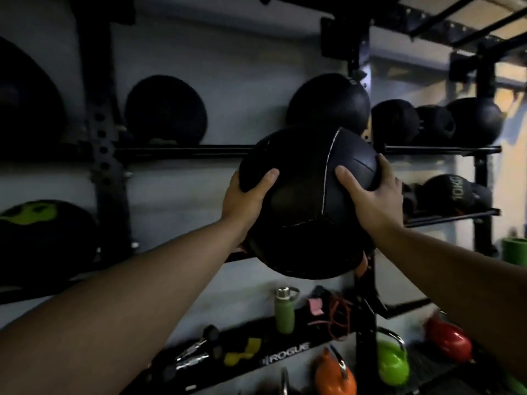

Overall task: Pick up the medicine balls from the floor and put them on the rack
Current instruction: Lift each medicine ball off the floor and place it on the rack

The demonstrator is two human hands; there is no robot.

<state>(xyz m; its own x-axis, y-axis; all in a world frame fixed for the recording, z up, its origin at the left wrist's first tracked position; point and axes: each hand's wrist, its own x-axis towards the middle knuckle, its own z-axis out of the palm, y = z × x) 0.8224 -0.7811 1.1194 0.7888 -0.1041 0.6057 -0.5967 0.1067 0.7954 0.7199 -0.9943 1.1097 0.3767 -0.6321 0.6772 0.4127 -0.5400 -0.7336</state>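
Got both hands, left [242, 201] and right [373, 195], clamped on the round medicine ball [305, 203], white seam running vertical; shelf [285, 355] reads "ROGUE", another ball [450, 192] "10KG".

Dim gym; pale grey wall [199, 52]

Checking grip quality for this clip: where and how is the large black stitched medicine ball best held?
Probably as shown: left hand and right hand on opposite sides of the large black stitched medicine ball, palms inward. It is round, smooth, handle-less and wider than one hand.
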